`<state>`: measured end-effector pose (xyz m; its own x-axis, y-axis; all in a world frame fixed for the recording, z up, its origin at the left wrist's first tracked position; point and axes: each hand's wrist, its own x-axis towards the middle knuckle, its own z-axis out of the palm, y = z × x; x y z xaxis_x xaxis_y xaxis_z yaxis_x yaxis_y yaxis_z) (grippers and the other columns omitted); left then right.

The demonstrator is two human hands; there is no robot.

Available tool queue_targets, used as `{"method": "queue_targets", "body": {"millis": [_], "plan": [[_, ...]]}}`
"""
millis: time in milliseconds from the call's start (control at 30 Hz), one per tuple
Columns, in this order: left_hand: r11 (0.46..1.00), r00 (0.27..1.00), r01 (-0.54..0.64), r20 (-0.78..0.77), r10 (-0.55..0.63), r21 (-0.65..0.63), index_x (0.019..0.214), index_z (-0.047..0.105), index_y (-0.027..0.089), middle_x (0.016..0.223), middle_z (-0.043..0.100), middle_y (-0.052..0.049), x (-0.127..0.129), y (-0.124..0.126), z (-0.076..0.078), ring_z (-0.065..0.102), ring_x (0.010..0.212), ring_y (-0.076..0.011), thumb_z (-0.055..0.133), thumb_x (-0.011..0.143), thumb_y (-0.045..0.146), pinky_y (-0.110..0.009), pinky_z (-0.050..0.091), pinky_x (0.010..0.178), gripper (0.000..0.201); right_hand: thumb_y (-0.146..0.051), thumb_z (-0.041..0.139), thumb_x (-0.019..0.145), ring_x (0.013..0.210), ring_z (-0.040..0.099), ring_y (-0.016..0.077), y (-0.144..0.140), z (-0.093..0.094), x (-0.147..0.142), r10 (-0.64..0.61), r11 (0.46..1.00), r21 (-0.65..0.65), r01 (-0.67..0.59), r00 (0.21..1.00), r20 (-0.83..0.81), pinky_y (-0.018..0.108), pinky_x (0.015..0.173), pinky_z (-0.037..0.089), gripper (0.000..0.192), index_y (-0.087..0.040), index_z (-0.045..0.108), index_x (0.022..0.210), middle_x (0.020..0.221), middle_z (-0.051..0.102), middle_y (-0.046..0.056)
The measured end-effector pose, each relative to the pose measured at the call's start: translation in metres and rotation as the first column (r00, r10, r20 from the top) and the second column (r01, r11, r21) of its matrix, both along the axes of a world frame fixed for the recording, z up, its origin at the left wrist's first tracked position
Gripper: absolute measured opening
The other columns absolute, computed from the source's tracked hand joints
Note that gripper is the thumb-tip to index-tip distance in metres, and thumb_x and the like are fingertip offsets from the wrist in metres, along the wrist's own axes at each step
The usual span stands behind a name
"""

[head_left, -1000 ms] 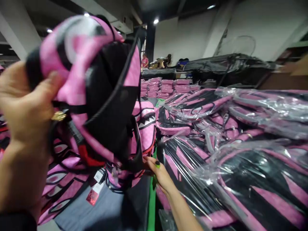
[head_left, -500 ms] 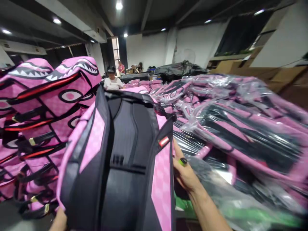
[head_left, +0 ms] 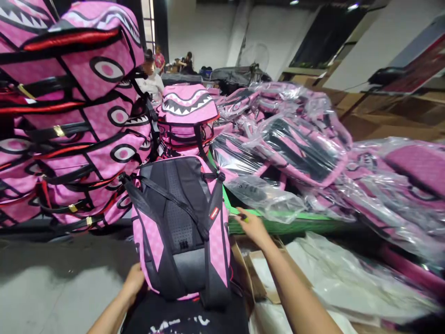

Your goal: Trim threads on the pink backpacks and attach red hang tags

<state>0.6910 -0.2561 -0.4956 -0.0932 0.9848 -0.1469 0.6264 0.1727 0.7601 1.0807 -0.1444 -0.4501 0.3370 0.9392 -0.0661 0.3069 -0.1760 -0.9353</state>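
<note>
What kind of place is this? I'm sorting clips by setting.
Probably a packing floor or warehouse for bags: a stack of identical pink backpacks, a heap of the same bags sealed in clear plastic, and flat cardboard cartons behind. The left hand holds one backpack.

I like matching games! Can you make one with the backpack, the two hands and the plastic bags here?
Things:
1. pink and black backpack
2. left hand
3. right hand
4. bagged backpacks

Places or states:
A. heaped on the right, wrapped in clear plastic
B. stretched toward the loose plastic bag by the green edge
C. at the backpack's bottom left corner
D. upright in the middle, straps facing the camera

Pairs: 1-D, 2-C, 3-B, 4-A
</note>
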Motion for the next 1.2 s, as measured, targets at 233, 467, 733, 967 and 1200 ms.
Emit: {"method": "queue_targets", "body": {"millis": [233,467,733,967,1200], "plan": [[0.825,0.877,0.412,-0.413,-0.244,0.388,0.126,0.063,0.022,0.136,0.062,-0.009,0.05,0.048,0.028,0.051,0.136,-0.0239,0.039,0.097,0.035,-0.045,0.042,0.116,0.04,-0.057,0.04,0.098,0.072,0.069,0.022,-0.023,0.042,-0.096,0.315,0.893,0.265,-0.364,0.925,0.21,0.035,0.07,0.058,0.055,-0.021,0.056,0.136,0.091,0.074,0.007],[0.708,0.615,0.654,-0.734,-0.29,0.268,0.143,0.05,0.017,0.156,0.04,-0.015,0.099,0.087,-0.007,0.036,0.146,-0.035,0.046,0.097,0.036,-0.061,0.037,0.114,0.051,-0.006,0.054,0.083,0.122,0.058,0.0295,0.006,-0.063,-0.081,0.091,0.806,0.36,-0.47,0.699,0.709,0.045,0.097,0.054,0.053,-0.021,0.06,0.134,0.137,0.058,0.017],[0.537,0.497,0.793,-0.816,-0.296,0.288,0.121,0.063,0.017,0.127,0.066,-0.014,0.143,0.185,0.061,0.061,0.109,-0.0251,0.039,0.1,0.031,-0.042,0.041,0.085,0.035,-0.002,0.047,0.081,0.131,0.052,0.0309,0.013,-0.08,-0.061,-0.057,0.835,0.442,-0.328,0.747,0.662,0.054,0.11,0.043,0.06,-0.018,0.05,0.139,0.136,0.058,0.017],[0.286,0.149,0.958,-0.846,-0.512,-0.005,0.088,0.072,0.013,0.086,0.069,-0.013,0.195,0.279,0.063,0.059,0.086,-0.0255,0.06,0.089,0.047,-0.041,0.036,0.082,0.036,-0.001,0.045,0.083,0.14,0.043,0.0295,0.015,-0.103,-0.071,-0.081,0.766,0.551,-0.331,0.8,0.594,0.059,0.109,0.044,0.068,-0.023,0.039,0.147,0.142,0.053,0.016],[0.28,0.146,0.96,-0.9,-0.411,0.028,0.083,0.073,0.017,0.084,0.066,-0.011,0.16,0.313,0.083,0.053,0.091,-0.0243,0.042,0.096,0.055,-0.044,0.035,0.093,0.05,-0.006,0.039,0.09,0.131,0.054,0.026,0.012,-0.102,-0.055,-0.037,0.74,0.535,-0.407,0.77,0.637,0.059,0.111,0.042,0.057,-0.022,0.04,0.145,0.132,0.062,0.015]]}}
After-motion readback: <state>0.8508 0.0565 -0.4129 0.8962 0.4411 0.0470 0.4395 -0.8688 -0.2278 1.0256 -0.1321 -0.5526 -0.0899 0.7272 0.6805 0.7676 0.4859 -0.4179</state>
